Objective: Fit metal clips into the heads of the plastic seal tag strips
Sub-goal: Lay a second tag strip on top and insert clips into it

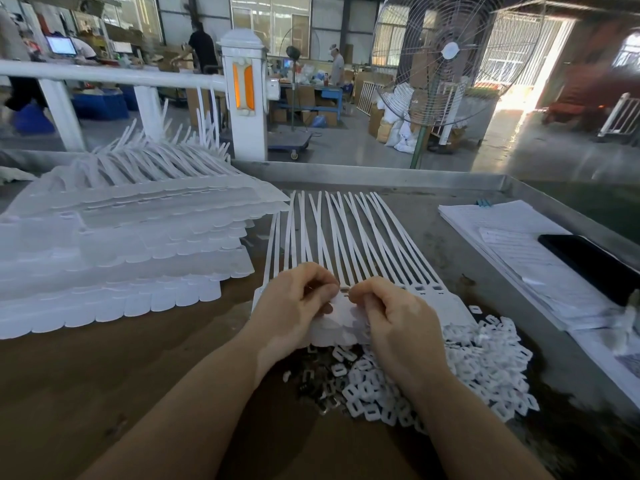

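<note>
Head view. A sheet of joined seal strips [349, 237] lies flat on the desk [104, 393], its long axis running away from the person, tails far and heads near. The row of heads [424, 289] crosses left to right directly under both hands. The left hand [294, 306] has its fingers curled, fingertips pinched down at the head row; the right hand [391, 313] is curled likewise, thumb and forefinger closed just beside the left fingertips, the two nearly touching. Both appear to press on one head near the middle of the row, though any clip between the fingertips is too small to make out, and what either hand holds cannot be told for certain. Two open slots show on heads to the right of the right hand, so the unfilled work seems to lie rightward and the right hand is nearer it.

The supply sits near the person's side of the sheet: dark metal clips [311, 379] below the left wrist, white plastic pieces [478, 365] heaped under and right of the right wrist. The near edge of the sheet is hidden by both hands. A stack of further sheets [121, 254] stands to the left.
</note>
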Demonstrator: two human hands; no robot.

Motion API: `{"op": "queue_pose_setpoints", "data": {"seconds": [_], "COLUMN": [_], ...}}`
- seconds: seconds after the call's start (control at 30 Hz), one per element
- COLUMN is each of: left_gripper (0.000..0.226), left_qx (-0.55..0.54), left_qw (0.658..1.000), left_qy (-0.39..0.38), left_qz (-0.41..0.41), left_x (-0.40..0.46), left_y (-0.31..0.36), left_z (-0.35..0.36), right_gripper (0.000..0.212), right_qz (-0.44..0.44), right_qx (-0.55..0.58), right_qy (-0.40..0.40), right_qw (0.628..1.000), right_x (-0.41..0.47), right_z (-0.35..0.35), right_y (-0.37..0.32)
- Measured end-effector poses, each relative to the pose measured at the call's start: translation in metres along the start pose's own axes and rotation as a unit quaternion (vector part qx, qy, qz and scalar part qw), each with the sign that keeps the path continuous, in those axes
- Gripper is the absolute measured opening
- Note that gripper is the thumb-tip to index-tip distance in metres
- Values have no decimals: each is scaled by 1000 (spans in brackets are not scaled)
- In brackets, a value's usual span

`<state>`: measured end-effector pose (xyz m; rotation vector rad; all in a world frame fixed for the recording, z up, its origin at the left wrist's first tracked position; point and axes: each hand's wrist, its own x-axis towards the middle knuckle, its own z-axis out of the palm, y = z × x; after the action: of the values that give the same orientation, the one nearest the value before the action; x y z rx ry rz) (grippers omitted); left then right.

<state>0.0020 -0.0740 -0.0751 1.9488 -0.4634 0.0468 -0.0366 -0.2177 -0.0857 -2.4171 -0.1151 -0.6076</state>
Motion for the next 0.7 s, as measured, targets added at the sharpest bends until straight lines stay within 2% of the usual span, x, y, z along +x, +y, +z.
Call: {"op": "queue_pose_setpoints", "data": {"seconds": [0.1, 0.3, 0.53, 0.7], "left_gripper": [11, 15, 11, 9], "left_qx": [-80, -126, 21, 121], "left_qw": [995, 986, 993, 989], "left_qy": [46, 91, 92, 37], "left_qz": [-44, -65, -69, -80], "left_x": [1, 3, 15, 22], "left_y": [-2, -2, -4, -3], "left_z": [-1, -4, -14, -11], "right_gripper": [22, 22, 22, 21], "right_qz": [-2, -11, -15, -15], "right_qx": [-1, -5, -8, -12], "right_qy": [-3, -8, -18, -15], "right_qw": [1000, 1000, 1000, 1000], "right_x": [-1, 0, 0, -1], "right_z": [0, 0, 1, 1], "right_y": [0, 0, 0, 1]}}
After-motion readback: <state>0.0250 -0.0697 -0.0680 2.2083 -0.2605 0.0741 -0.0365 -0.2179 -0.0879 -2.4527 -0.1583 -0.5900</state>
